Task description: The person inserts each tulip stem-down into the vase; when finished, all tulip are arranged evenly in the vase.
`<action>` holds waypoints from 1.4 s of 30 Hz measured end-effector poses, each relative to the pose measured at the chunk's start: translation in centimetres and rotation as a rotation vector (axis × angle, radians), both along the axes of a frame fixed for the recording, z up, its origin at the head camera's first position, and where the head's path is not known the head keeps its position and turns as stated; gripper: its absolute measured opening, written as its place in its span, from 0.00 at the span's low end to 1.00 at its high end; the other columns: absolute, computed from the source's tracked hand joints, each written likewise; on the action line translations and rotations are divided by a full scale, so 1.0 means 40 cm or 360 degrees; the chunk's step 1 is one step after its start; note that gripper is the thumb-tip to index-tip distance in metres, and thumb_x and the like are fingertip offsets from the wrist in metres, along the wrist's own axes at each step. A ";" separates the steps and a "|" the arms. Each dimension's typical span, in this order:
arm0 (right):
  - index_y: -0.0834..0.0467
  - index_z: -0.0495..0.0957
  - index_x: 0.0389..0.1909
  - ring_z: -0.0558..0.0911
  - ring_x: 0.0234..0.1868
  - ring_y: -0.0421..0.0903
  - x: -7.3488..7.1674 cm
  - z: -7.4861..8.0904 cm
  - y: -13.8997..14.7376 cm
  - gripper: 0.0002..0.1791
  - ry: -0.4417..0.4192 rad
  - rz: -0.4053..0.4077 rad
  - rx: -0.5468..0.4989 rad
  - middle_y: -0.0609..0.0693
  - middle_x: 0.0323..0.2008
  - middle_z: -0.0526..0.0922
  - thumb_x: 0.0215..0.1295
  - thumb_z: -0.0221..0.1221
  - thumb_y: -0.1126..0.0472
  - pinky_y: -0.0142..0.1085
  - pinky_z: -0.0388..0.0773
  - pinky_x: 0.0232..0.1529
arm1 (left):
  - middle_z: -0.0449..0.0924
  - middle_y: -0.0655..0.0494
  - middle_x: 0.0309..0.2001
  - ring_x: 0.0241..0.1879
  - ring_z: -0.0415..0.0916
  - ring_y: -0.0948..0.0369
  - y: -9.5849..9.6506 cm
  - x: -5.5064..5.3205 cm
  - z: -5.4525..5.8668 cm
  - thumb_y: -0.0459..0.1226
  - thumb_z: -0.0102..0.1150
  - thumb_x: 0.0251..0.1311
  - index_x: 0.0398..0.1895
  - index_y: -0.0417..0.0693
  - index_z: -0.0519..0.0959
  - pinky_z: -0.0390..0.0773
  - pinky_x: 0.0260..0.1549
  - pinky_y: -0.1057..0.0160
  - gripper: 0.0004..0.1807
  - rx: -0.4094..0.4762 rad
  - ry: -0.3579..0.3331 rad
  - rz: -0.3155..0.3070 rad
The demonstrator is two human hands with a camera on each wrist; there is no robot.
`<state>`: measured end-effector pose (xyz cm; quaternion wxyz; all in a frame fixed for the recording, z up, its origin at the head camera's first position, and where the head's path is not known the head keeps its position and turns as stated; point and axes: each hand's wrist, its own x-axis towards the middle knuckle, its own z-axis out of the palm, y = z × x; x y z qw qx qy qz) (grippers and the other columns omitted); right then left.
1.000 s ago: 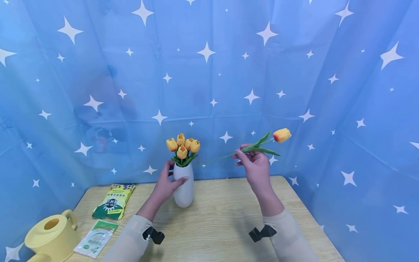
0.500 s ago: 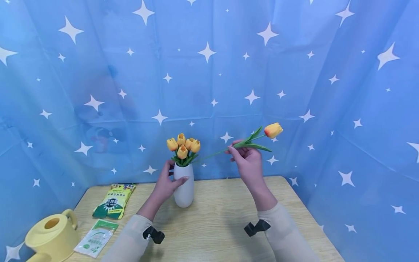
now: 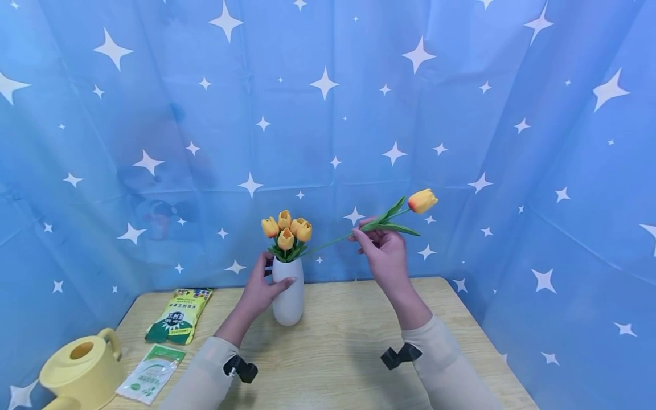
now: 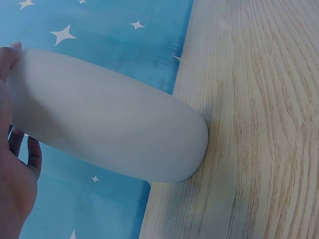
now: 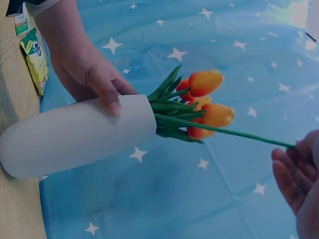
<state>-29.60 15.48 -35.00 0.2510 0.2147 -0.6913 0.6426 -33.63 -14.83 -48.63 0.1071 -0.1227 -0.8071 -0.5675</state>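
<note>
A white vase (image 3: 288,296) stands upright on the table, with several yellow-orange tulips (image 3: 285,230) in its mouth. My left hand (image 3: 260,289) grips the vase near its top, thumb on the near side; the left wrist view shows the vase body (image 4: 114,117) down to its base on the wood. My right hand (image 3: 385,247) pinches a single tulip (image 3: 422,201) by its green stem, just below the leaves. The stem (image 5: 249,136) slants down left to the vase mouth among the other leaves; whether its tip is inside is hidden.
At the left of the table (image 3: 333,364) lie a yellow-green packet (image 3: 179,316) and a white-green sachet (image 3: 152,373). A yellow watering can (image 3: 82,370) stands at the left front. A blue starry curtain (image 3: 328,142) hangs behind and at both sides.
My right hand has moved left and slightly up with the single tulip, bringing its stem's lower end to the vase mouth. The left hand and vase have stayed in place.
</note>
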 end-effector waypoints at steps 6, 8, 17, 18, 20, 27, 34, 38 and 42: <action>0.58 0.85 0.53 0.91 0.41 0.49 0.004 0.005 -0.009 0.11 0.0017 -0.0005 0.0070 0.56 0.39 0.92 0.78 0.71 0.58 0.38 0.88 0.37 | 0.72 0.46 0.71 0.70 0.73 0.40 0.000 0.001 0.001 0.60 0.80 0.63 0.72 0.53 0.66 0.80 0.63 0.31 0.45 0.0003 -0.0003 -0.0010; 0.60 0.85 0.52 0.91 0.40 0.49 0.005 0.007 -0.014 0.11 0.0036 -0.0011 0.0122 0.55 0.39 0.92 0.78 0.70 0.57 0.37 0.87 0.36 | 0.72 0.46 0.71 0.70 0.73 0.40 0.000 0.000 0.001 0.60 0.80 0.62 0.72 0.54 0.66 0.80 0.63 0.31 0.45 0.0002 -0.0003 -0.0010; 0.57 0.87 0.49 0.89 0.39 0.50 0.006 0.025 -0.051 0.06 0.0156 0.0005 0.0309 0.57 0.37 0.92 0.79 0.69 0.59 0.33 0.84 0.35 | 0.72 0.44 0.72 0.69 0.74 0.38 -0.001 -0.001 -0.002 0.59 0.81 0.62 0.73 0.53 0.65 0.80 0.63 0.31 0.46 0.0004 -0.0005 -0.0009; 0.57 0.87 0.49 0.89 0.39 0.50 0.007 0.029 -0.055 0.06 0.0180 -0.0008 0.0337 0.56 0.37 0.92 0.79 0.69 0.60 0.33 0.84 0.35 | 0.72 0.44 0.72 0.70 0.73 0.38 -0.001 -0.001 -0.003 0.59 0.81 0.62 0.73 0.53 0.65 0.80 0.63 0.31 0.46 0.0005 -0.0005 -0.0011; 0.57 0.87 0.50 0.90 0.38 0.49 0.009 0.035 -0.061 0.05 0.0217 -0.0032 0.0384 0.55 0.37 0.92 0.80 0.68 0.60 0.33 0.84 0.34 | 0.72 0.44 0.71 0.70 0.73 0.38 -0.001 -0.001 -0.004 0.59 0.81 0.63 0.73 0.53 0.65 0.80 0.63 0.31 0.45 0.0008 -0.0001 -0.0013; 0.57 0.84 0.53 0.86 0.34 0.44 0.013 0.050 -0.079 0.05 0.0269 -0.0070 0.0513 0.49 0.35 0.89 0.82 0.64 0.63 0.35 0.80 0.30 | 0.73 0.45 0.71 0.69 0.74 0.37 -0.001 -0.002 -0.005 0.58 0.81 0.63 0.72 0.53 0.66 0.80 0.62 0.31 0.44 0.0019 0.0026 -0.0023; 0.60 0.81 0.55 0.83 0.32 0.46 0.010 0.062 -0.108 0.06 0.0463 -0.0072 0.0750 0.53 0.37 0.86 0.83 0.62 0.67 0.37 0.80 0.30 | 0.73 0.46 0.71 0.69 0.74 0.38 -0.001 -0.003 -0.006 0.59 0.81 0.62 0.71 0.54 0.66 0.80 0.62 0.30 0.44 0.0019 0.0020 -0.0016; 0.62 0.81 0.55 0.81 0.30 0.44 0.012 0.057 -0.126 0.07 0.0520 -0.0103 0.0883 0.53 0.39 0.87 0.82 0.63 0.68 0.36 0.80 0.29 | 0.72 0.45 0.71 0.69 0.74 0.38 -0.002 -0.003 -0.007 0.59 0.81 0.62 0.72 0.53 0.66 0.80 0.63 0.30 0.45 0.0024 0.0022 -0.0020; 0.62 0.82 0.55 0.78 0.26 0.41 0.009 0.043 -0.143 0.08 0.0478 -0.0099 0.0931 0.52 0.39 0.88 0.82 0.64 0.67 0.35 0.78 0.25 | 0.73 0.45 0.71 0.69 0.74 0.38 -0.002 -0.001 -0.005 0.58 0.81 0.63 0.73 0.53 0.66 0.79 0.63 0.30 0.45 0.0022 0.0030 -0.0023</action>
